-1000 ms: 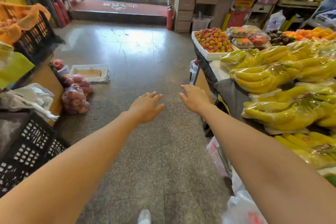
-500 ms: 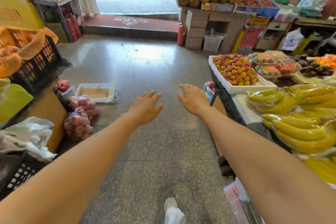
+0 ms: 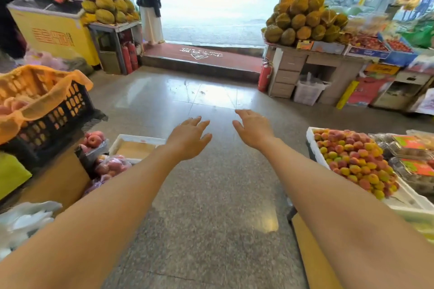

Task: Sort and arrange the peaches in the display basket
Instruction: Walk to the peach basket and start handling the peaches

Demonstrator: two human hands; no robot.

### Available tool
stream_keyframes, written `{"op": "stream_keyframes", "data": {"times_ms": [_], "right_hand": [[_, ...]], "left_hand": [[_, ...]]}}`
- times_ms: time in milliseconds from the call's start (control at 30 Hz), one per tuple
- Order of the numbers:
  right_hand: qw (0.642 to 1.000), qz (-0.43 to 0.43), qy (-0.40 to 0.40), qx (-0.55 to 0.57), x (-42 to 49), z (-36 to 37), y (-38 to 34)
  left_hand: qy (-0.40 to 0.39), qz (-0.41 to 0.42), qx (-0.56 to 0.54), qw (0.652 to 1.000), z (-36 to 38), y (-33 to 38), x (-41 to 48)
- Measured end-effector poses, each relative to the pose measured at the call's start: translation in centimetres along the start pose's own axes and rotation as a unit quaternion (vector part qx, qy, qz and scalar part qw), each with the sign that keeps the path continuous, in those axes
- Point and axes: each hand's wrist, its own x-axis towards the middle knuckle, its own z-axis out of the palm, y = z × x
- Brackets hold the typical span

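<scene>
Both my arms reach forward over the shop floor. My left hand (image 3: 187,138) and my right hand (image 3: 253,128) hang side by side with fingers relaxed and spread, holding nothing. A black display basket (image 3: 56,115) lined with orange netting stands at the left, with peaches (image 3: 11,107) showing inside its near corner. More peaches (image 3: 94,139) lie in a small tray below it, and bagged peaches (image 3: 112,165) sit on the floor. Neither hand touches any fruit.
A white foam box (image 3: 408,197) of small red-yellow fruit stands at the right. An empty white tray (image 3: 136,148) lies on the floor at the left. Durian piles (image 3: 305,19) flank the doorway, where a person (image 3: 148,2) stands. A cardboard box (image 3: 56,180) sits at the near left.
The view has tilted up and advanced toward the doorway; the bananas have left the frame. Both hands stay empty and spread, held out ahead.
</scene>
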Motion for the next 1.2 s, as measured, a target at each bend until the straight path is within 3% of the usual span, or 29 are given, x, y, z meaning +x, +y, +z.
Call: {"op": "stream_keyframes", "data": {"times_ms": [600,1200], "right_hand": [[0.997,-0.071,-0.001,0.024,37.8,6.6,-9.0],[0.978,-0.199,-0.06,0.029,74.0,11.9,-8.1]], "left_hand": [[0.015,-0.066,0.015,0.998,-5.7,-22.4,29.4],[0.018,-0.194,-0.034,0.98,-7.3,-35.4,59.1]]}}
